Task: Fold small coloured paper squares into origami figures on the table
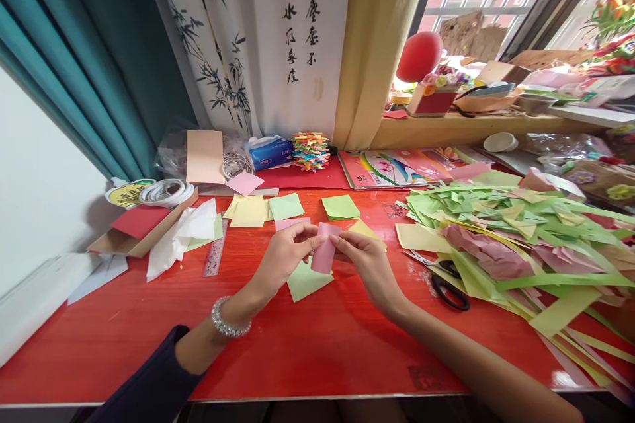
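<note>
A small piece of pink paper (323, 256), curved along its length, is held up between both hands over the red table (208, 350). My left hand (288, 252) pinches its left edge with thumb and fingers. On the other edge, my right hand (368, 258) is closed on the same paper. Just beneath lies a light green square of paper (306, 284), partly covered by the hands. Behind them are a bright green paper stack (340, 207), yellow squares (249, 213), pale green squares (286, 206) and a yellow sheet (365, 230), half hidden by my right hand.
Black-handled scissors (450, 292) lie right of my right hand, beside a big heap of green and yellow paper strips (501, 211). At left are a clear ruler (215, 252), white tissue (173, 241) and a cardboard tray (119, 241) with tape rolls. A folded-paper ornament (311, 151) stands at the back.
</note>
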The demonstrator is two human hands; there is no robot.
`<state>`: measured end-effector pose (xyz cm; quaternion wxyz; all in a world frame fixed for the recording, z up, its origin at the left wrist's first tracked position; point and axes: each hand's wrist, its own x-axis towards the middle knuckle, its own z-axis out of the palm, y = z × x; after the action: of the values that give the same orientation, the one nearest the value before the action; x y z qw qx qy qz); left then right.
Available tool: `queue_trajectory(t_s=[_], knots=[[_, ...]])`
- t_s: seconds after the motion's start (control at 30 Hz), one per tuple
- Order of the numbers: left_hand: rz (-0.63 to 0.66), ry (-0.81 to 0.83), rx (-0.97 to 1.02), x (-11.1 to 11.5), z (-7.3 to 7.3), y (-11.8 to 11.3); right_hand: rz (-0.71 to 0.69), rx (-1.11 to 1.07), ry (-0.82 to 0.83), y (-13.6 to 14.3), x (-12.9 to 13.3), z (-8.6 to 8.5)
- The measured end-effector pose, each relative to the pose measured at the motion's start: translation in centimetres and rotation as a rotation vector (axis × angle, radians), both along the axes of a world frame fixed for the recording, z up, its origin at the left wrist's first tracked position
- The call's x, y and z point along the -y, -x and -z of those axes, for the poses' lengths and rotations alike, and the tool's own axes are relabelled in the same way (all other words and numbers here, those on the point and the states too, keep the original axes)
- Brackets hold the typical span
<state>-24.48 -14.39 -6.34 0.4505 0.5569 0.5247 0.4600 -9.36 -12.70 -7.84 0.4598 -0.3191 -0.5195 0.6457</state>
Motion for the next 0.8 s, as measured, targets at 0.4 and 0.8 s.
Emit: queue_trajectory(t_s=[0.4, 0.8], knots=[[-0.025, 0.022, 0.060, -0.08, 0.14, -0.08, -0.028, 0.069, 0.004, -0.09, -0.08, 0.11], [-0.062, 0.005, 0.021, -0.12, 0.89, 0.20, -0.156, 0.197, 0.054, 0.32, -0.22, 0.64]])
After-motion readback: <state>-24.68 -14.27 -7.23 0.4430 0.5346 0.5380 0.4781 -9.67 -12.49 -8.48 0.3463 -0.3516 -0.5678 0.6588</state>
